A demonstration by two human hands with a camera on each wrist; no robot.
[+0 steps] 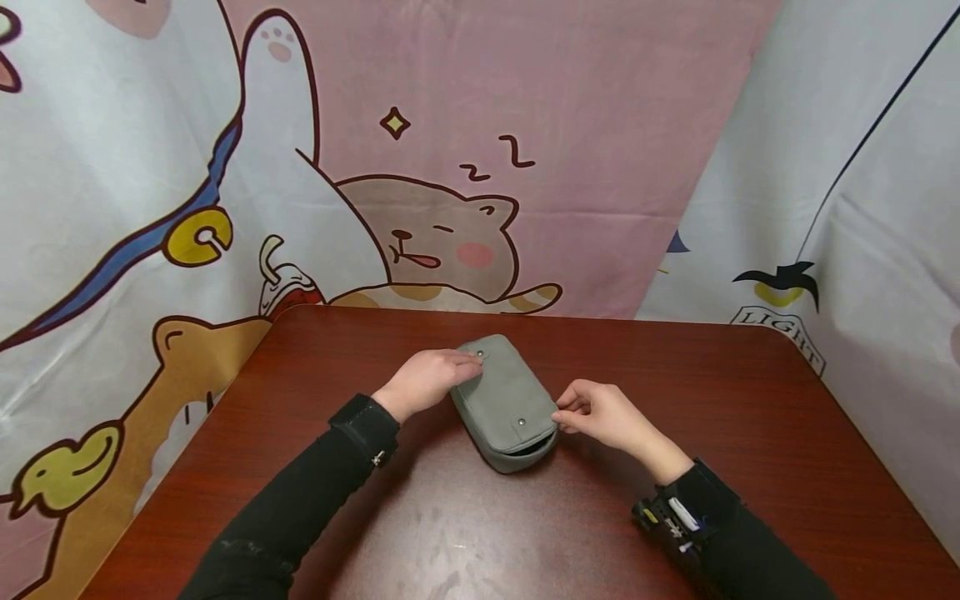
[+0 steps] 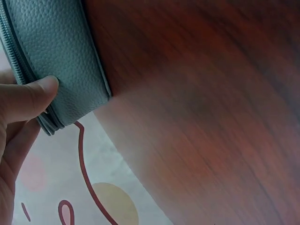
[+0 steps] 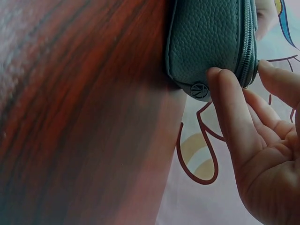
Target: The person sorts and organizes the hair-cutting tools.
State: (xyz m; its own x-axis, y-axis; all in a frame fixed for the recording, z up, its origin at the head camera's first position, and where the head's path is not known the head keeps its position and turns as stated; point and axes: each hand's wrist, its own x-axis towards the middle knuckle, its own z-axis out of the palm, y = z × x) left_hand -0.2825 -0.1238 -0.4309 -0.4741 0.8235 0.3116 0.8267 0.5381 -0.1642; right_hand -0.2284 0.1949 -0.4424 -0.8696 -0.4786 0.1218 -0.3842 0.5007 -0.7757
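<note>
A grey-green leather zip pouch (image 1: 504,392) lies flat on the table, with two round studs on its lid. At its near end a dark gap shows between lid and body. My left hand (image 1: 431,379) holds the far left part; in the left wrist view its thumb (image 2: 40,96) presses the side wall just below the zipper (image 2: 14,51). My right hand (image 1: 607,417) pinches the pouch's near right edge. In the right wrist view, a fingertip touches the side wall beside a round emblem (image 3: 200,90), close to the zipper (image 3: 246,47). No zipper pull can be made out.
The reddish-brown wooden table (image 1: 360,533) has rounded far corners. Behind it hangs a cloth (image 1: 585,108) with cartoon animals, which also drops down past the left side. Black sleeves with wrist-worn devices (image 1: 678,517) cover both forearms.
</note>
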